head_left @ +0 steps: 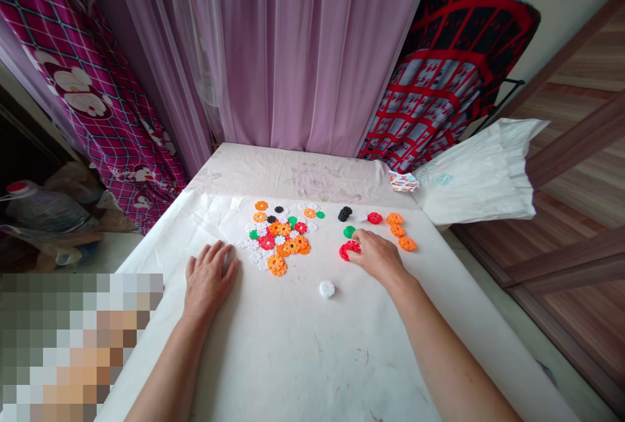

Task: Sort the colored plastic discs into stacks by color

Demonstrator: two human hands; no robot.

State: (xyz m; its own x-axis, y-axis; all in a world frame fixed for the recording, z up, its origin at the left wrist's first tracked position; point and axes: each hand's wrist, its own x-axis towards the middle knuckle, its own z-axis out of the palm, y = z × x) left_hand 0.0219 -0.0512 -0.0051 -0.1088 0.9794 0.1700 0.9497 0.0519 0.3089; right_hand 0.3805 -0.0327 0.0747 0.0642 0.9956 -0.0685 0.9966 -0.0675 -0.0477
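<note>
My left hand (209,277) lies flat on the white tabletop, fingers spread, holding nothing. To its right spreads a loose heap of plastic snowflake discs (288,239) in orange, red, white, green and black. My right hand (378,254) has its fingertips closed on a red snowflake disc (349,251), which looks like part of a small red group on the table. Just above it sits a green disc (349,232). Nearer to me stands a short white stack of discs (327,289). Black discs (344,214), a red stack (375,218) and orange stacks (398,230) lie beyond my right hand.
The table (293,357) has a white cover. A white crinkled bag (483,174) stands at its right edge, beside a small patterned packet (403,181). Purple curtains (312,51) hang behind. A red-and-black cloth cover (439,83) stands at back right, a large plastic bottle (49,210) at left.
</note>
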